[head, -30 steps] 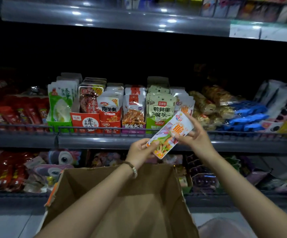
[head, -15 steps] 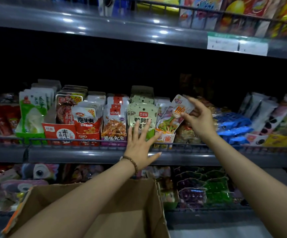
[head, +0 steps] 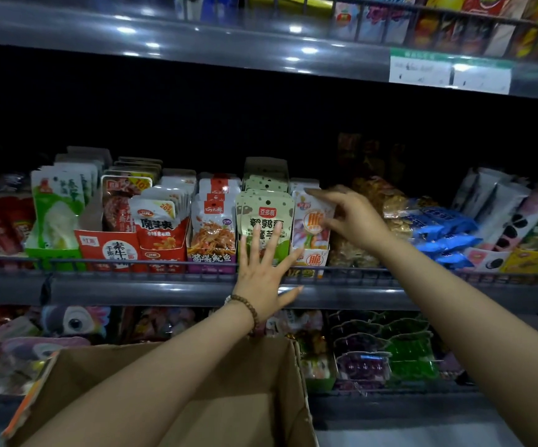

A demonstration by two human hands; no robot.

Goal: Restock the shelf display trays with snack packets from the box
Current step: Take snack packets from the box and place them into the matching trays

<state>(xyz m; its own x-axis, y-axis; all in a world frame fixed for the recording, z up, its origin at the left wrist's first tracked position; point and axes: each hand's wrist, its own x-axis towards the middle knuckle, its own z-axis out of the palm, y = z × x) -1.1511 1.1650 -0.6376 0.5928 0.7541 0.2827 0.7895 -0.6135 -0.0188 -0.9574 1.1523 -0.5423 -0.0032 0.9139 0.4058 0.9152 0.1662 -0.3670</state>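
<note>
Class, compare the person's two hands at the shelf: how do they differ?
The left hand is spread flat over the green packets; the right hand pinches the white-and-orange packet. The left hand sits lower than the right hand. Only the left wrist wears a bead bracelet. Both reach the same shelf.

Your packet (head: 306, 227), white with an orange disc and vegetable print, stands upright at the front of its white tray (head: 312, 261), its top pinched by your right hand (head: 354, 217). The brown cardboard box (head: 261, 398) sits open below, close to you.
</note>
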